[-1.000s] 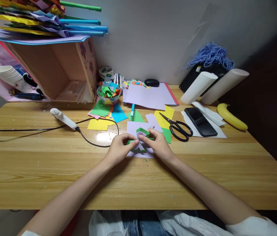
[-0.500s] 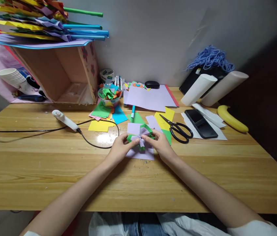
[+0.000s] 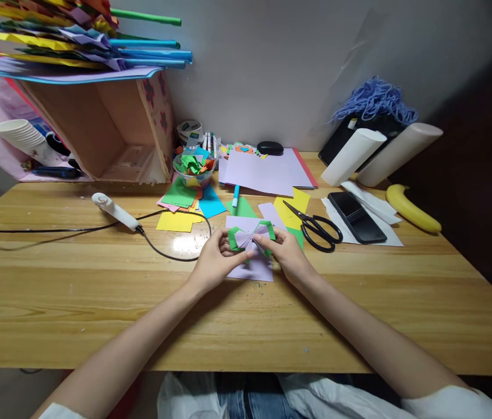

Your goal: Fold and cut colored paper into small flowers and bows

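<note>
Between my two hands is a small green and lilac paper flower point(image 3: 246, 235), with folded petals gathered at the middle. My left hand point(image 3: 215, 256) grips its left side, the thumb reaching to the lower centre. From the other side, my right hand point(image 3: 286, 251) pinches it with the thumb near the middle. Fingertips hide parts of the petals. Under the flower lies a lilac paper sheet point(image 3: 257, 271) on the table. Black-handled scissors point(image 3: 315, 226) rest to the right of my right hand, partly on yellow paper point(image 3: 294, 201).
A hot glue gun point(image 3: 114, 212) with a black cord lies left. Behind are a bowl point(image 3: 194, 174) of paper scraps, a blue marker point(image 3: 236, 196) and lilac sheets point(image 3: 263, 171). To the right are a phone point(image 3: 356, 217) and a banana point(image 3: 411, 209). An open box point(image 3: 158, 128) stands back left.
The paper flower has turned and tilted in my hands, so its petals now fan upward to both sides. My left thumb has shifted slightly right and down from the centre.
</note>
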The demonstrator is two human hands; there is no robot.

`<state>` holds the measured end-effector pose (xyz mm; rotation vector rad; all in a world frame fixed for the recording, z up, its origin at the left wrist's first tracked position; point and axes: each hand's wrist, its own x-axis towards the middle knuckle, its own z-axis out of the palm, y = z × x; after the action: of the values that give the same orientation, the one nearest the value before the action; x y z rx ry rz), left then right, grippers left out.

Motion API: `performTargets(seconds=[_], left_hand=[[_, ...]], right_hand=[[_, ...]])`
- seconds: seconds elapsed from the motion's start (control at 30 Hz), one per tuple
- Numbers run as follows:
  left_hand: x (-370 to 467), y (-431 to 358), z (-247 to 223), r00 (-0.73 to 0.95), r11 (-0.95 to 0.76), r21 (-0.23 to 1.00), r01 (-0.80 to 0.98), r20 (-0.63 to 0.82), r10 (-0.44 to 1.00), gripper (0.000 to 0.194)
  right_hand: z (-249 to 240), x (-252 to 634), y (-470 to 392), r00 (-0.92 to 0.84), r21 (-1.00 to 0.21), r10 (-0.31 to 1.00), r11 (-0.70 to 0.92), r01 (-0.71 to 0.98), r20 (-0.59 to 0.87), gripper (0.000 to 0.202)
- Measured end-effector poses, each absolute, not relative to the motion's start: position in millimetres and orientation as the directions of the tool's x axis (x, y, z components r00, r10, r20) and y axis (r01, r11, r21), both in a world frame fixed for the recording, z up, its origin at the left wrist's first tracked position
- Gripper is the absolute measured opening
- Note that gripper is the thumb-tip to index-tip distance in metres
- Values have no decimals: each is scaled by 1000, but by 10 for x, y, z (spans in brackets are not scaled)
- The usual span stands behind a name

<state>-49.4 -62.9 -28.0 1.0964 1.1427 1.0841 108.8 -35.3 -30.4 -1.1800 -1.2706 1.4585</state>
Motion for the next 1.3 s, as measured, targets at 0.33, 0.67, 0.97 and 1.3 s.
performTargets(seconds=[0.33, 0.67, 0.97, 1.3], left_hand=[[-486, -655, -327, 58, -1, 1000, 27, 0, 998, 34], [-531, -594, -352, 113, 171, 965, -199, -151, 982, 39], [-553, -590, -289, 120, 270, 945, -185, -251, 961, 49], [-555, -607, -296, -89, 177, 984, -6, -176, 980, 51]], right_hand=[[-321, 1012, -411, -161, -987, 975, -160, -14, -156, 30], [-314, 1023, -403, -166, -990, 976, -138, 23, -140, 26], [-303, 1036, -379, -181, -989, 976, -103, 102, -120, 28], [-349, 1095, -338, -103, -987, 984, -149, -60, -143, 30]])
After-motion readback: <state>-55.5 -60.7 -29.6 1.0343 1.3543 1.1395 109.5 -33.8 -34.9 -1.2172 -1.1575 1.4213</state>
